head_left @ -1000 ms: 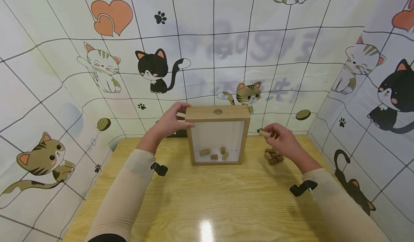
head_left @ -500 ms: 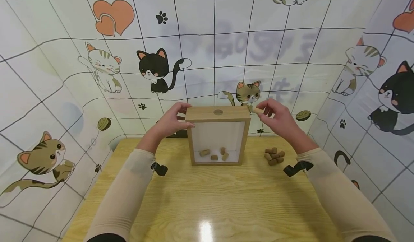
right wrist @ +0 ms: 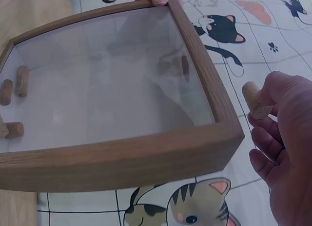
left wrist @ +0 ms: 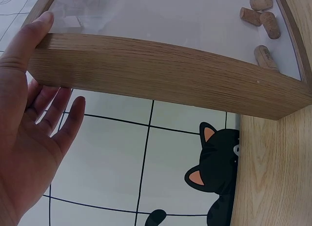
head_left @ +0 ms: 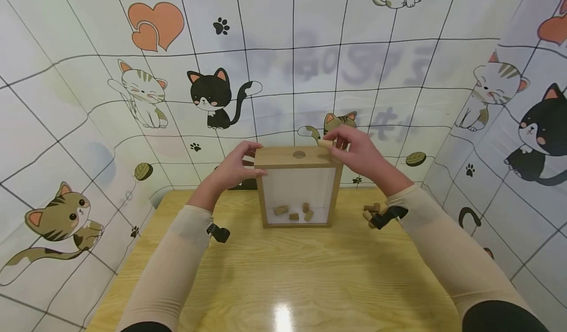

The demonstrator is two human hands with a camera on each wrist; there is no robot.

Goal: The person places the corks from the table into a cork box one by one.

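Note:
A shallow wooden box (head_left: 299, 164) with a clear front stands upright on the table, a round hole (head_left: 299, 154) in its top. Behind the front, several corks (left wrist: 263, 25) lie at the bottom. My left hand (head_left: 236, 167) grips the box's upper left corner, thumb on the front and fingers round the side. Between thumb and fingertips my right hand (head_left: 356, 152) pinches a cork (right wrist: 253, 98), over the right end of the box top. In the right wrist view that cork is just off the wooden frame (right wrist: 226, 138).
Loose corks (head_left: 371, 208) lie in a pile on the table (head_left: 248, 273) to the right, partly hidden by the right wrist's camera (head_left: 389, 217). A cat-printed cloth (head_left: 274, 76) hangs close behind the box and along both sides.
My right hand has carried the cork up and left, from beside the pile to over the right end of the box top. The left hand keeps its place on the box.

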